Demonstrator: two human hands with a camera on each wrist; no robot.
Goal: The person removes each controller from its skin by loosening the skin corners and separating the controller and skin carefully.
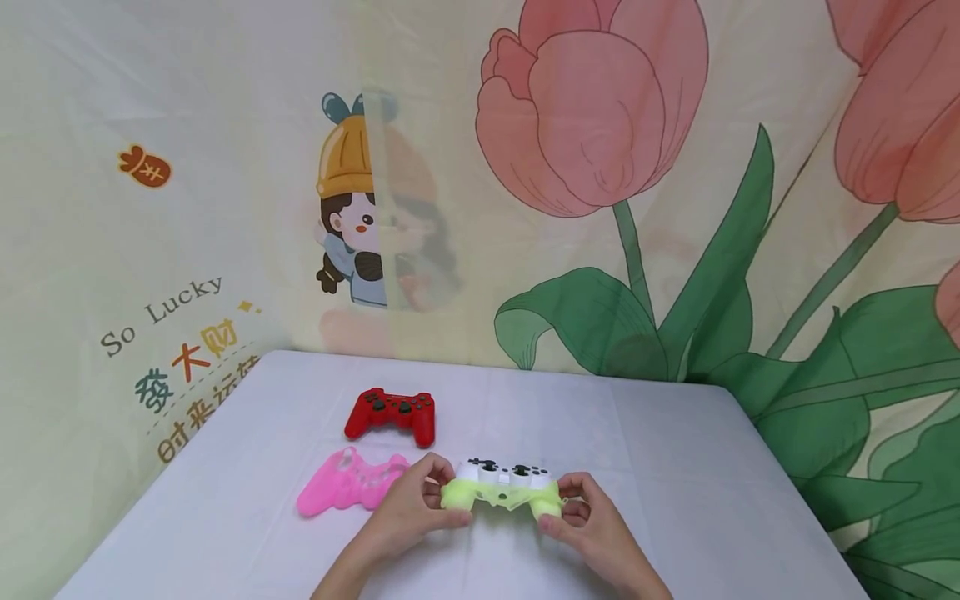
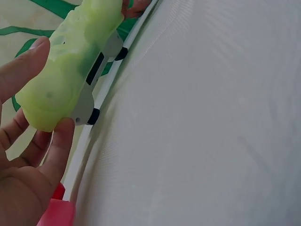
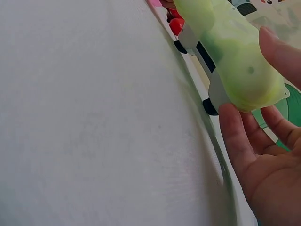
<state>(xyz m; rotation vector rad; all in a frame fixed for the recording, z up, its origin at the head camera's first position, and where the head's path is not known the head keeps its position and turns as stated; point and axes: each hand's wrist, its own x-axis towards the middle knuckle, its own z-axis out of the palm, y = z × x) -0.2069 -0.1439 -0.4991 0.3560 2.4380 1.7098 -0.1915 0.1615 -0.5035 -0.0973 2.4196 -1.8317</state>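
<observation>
Both hands hold a white game controller [image 1: 505, 474] between them, above the front part of the table. A translucent yellow-green silicone cover [image 1: 489, 493] wraps its handles and near side, while the white face with black sticks and buttons shows bare. My left hand [image 1: 408, 506] pinches the left handle between thumb and fingers. At the opposite handle, my right hand [image 1: 592, 525] grips in the same way. The left wrist view shows the cover [image 2: 59, 80] over the controller's underside, with the white shell and black triggers sticking out. From the right wrist the cover [image 3: 240, 66] looks alike.
Left of the hands lies a pink silicone controller cover [image 1: 348, 481], partly behind the left hand. A red game controller [image 1: 392, 414] rests farther back. The white-covered table [image 1: 660, 450] meets a printed cloth backdrop [image 1: 442, 50] at its far edge.
</observation>
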